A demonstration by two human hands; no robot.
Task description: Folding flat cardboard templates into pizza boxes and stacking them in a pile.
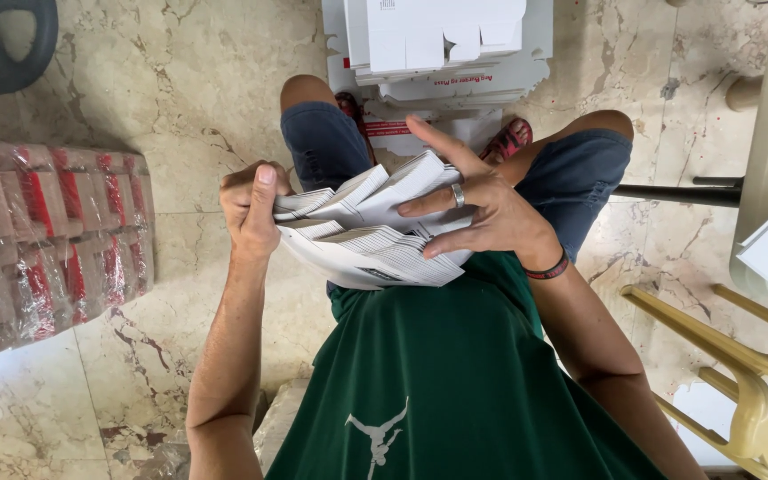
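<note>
At nine o'clock from my lap, shrink-wrapped packs of red and white cartons lie on the marble floor, well apart from what I hold.

My left hand is clamped on the left end of a stack of flat white cardboard blanks, thumb up over the top edge, fingers curled round and mostly hidden behind the card. The stack sits over my lap, between my knees, its long axis running from nine to three o'clock, and it fans open toward the right, so the loose leaves lie at three o'clock from my left grip.

My right hand meets that fanned end: its grip is spread, fingers apart and laid flat across the upper leaves, thumb pointing to about eleven o'clock. It presses on the blanks without closing round them, and it is the hand nearer the free edges.

At twelve o'clock, beyond my knees, a pile of folded white boxes stands on the floor. At four o'clock a yellow plastic chair is cut off by the frame.

The underside of the stack is hidden, and I cannot count the leaves; my right fingertips perhaps slip between two of them, but the view does not settle it.
</note>
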